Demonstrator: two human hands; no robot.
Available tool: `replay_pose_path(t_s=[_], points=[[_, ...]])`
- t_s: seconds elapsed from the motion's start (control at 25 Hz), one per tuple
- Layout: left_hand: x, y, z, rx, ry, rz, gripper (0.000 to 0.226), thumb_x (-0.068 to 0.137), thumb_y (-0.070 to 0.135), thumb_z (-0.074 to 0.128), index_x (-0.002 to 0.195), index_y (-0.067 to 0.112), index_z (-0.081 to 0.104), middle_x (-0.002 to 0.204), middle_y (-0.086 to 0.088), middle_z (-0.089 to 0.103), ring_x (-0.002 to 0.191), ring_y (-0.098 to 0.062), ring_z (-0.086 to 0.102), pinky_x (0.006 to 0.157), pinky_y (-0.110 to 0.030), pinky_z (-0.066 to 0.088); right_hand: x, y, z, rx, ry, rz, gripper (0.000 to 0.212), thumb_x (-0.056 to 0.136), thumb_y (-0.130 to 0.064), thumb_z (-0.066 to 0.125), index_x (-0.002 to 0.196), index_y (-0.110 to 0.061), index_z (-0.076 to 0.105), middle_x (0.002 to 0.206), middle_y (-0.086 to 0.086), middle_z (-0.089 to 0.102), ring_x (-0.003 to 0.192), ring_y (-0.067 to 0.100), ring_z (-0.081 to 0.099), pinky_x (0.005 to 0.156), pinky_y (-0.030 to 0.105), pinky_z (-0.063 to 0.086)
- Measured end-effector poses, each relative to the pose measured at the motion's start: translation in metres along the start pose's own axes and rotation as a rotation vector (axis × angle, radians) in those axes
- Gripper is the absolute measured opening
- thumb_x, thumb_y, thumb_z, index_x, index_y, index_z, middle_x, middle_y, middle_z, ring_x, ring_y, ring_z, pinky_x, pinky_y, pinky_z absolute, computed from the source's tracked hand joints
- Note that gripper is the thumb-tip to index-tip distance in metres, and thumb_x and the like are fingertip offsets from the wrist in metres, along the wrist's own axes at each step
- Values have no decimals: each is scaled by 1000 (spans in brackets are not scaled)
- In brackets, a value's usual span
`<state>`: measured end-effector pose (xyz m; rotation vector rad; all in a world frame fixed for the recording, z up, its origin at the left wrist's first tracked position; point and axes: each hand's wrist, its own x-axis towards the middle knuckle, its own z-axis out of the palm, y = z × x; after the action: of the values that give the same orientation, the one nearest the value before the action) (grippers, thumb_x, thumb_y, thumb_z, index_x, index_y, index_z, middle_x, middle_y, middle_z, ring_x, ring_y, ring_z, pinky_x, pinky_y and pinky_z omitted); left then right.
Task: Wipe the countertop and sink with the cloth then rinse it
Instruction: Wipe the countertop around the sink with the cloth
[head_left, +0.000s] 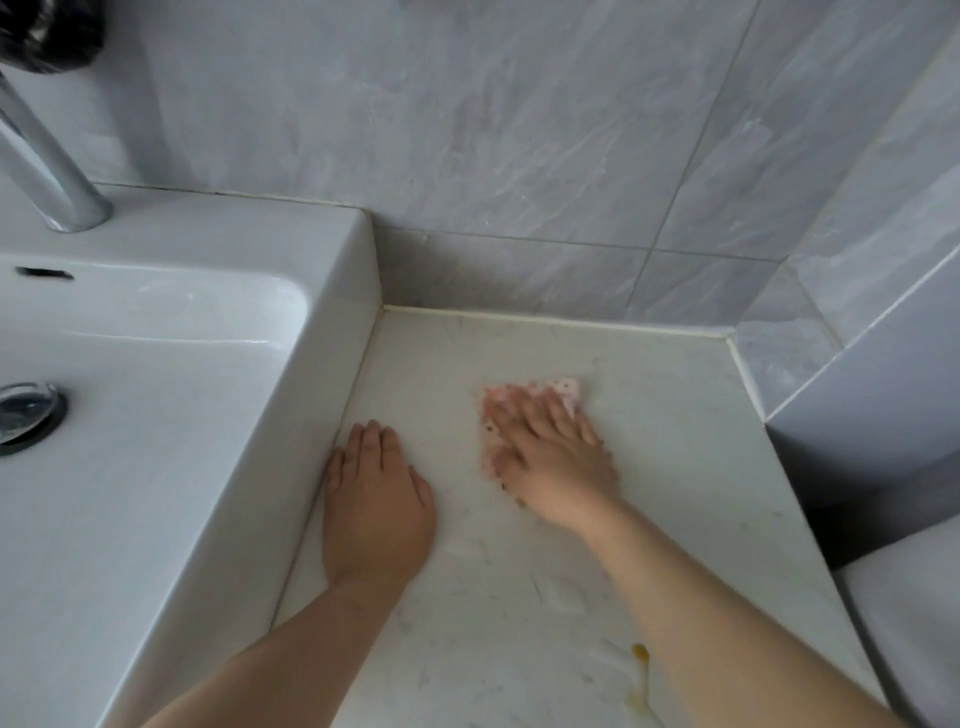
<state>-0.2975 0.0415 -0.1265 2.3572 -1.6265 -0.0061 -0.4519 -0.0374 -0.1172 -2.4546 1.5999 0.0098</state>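
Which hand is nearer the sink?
Left. The left hand lies flat on the countertop, right beside the outer wall of the sink. The right hand presses the cloth farther right, away from it.

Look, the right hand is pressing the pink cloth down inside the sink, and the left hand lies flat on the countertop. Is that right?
Not quite. The head view shows the right hand pressing the pink cloth on the countertop, beside the sink, not inside it. The left hand does lie flat on the countertop.
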Motion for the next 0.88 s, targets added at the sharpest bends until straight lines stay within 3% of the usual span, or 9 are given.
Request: replay_pose_path(t_s=[0.08,0.24,0.32,0.4,0.48,0.56,0.76,0.88], points=[[1,-1,3,-6,8,9,56,79,21,27,110,-11,61,113,-27,62,108,-38,59,93,-51,44,-9,46,-9,-55,-6,38,61,90,-55,9,148,-37,12,159,-12,0,146,18,-3,116,39,-1],[1,-1,2,14,1,19,56,80,22,27,110,-11,61,114,-27,62,109,-38,59,93,-50,44,-22,112,-22,71,40,571,55,95,-50,20,147,-42,4,159,-8,-2,145,20,-6,117,42,-6],[1,0,2,0,-6,13,56,80,22,27,110,-11,60,114,-28,62,109,-39,59,93,-51,44,-7,75,-13,22,80,528,58,93,-51,19,148,-37,9,159,-5,2,145,24,-2,116,47,-4],[1,0,2,-2,-9,19,56,80,22,27,110,-11,60,114,-28,61,109,-39,58,94,-51,44,4,13,3,12,61,245,62,90,-53,14,149,-35,10,159,-7,-2,145,26,-6,116,49,-7],[1,-1,2,-4,0,24,56,80,21,27,110,-11,60,114,-28,61,108,-40,58,93,-51,44,1,-35,10,33,-1,-4,57,95,-47,22,149,-39,5,159,-11,-5,146,22,-9,115,45,-10],[0,-2,2,-6,6,26,55,80,21,27,110,-11,60,114,-28,61,108,-40,58,93,-51,44,0,-33,3,12,0,-62,55,97,-44,27,148,-41,4,159,-12,-3,146,18,-7,115,42,-7],[0,-3,4,-14,11,25,56,81,22,26,110,-11,60,114,-28,62,109,-40,58,94,-52,43,-23,108,-15,-8,110,352,60,89,-63,17,145,-47,5,158,-16,2,146,19,-1,117,48,2],[2,-1,3,-11,4,15,57,81,22,26,111,-11,60,114,-28,61,109,-40,58,94,-52,43,-31,120,-24,36,85,543,60,92,-55,21,147,-43,1,159,-9,-4,145,21,-9,117,46,-4]])
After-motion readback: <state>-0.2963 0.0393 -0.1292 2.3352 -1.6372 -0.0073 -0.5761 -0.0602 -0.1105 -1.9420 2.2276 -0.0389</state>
